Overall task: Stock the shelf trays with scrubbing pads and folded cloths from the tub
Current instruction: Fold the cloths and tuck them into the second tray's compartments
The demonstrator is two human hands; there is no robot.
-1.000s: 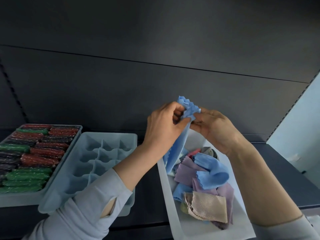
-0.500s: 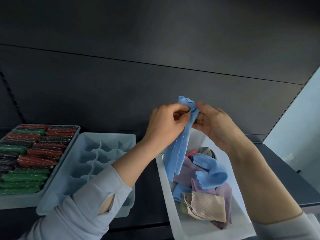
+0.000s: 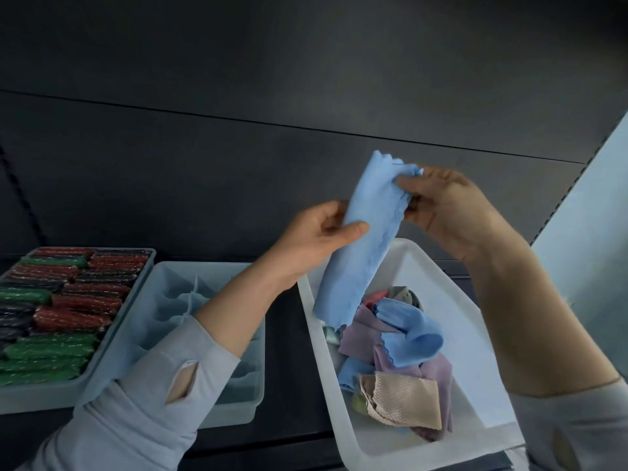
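A light blue cloth [image 3: 365, 239] hangs doubled lengthwise above the white tub [image 3: 455, 287]. My right hand [image 3: 445, 212] pinches its top corner, and my left hand [image 3: 319, 239] grips it about midway down, thumb across the front. The cloth's lower end dangles just over the tub's left side. Inside the tub lie several loose cloths [image 3: 404, 355], blue, lilac and beige. A pale blue divided tray [image 3: 190, 300] sits left of the tub, partly behind my left forearm. Further left, a grey tray [image 3: 112, 338] holds rows of red, green and dark scrubbing pads [image 3: 57, 311].
Everything rests on a dark shelf [image 3: 289, 396] with a dark back panel [image 3: 272, 164] close behind the trays. A pale wall [image 3: 591, 215] stands at the far right.
My hands have drawn apart: the left slid down the blue cloth while the right kept the top, so the cloth is now stretched longer and flatter.
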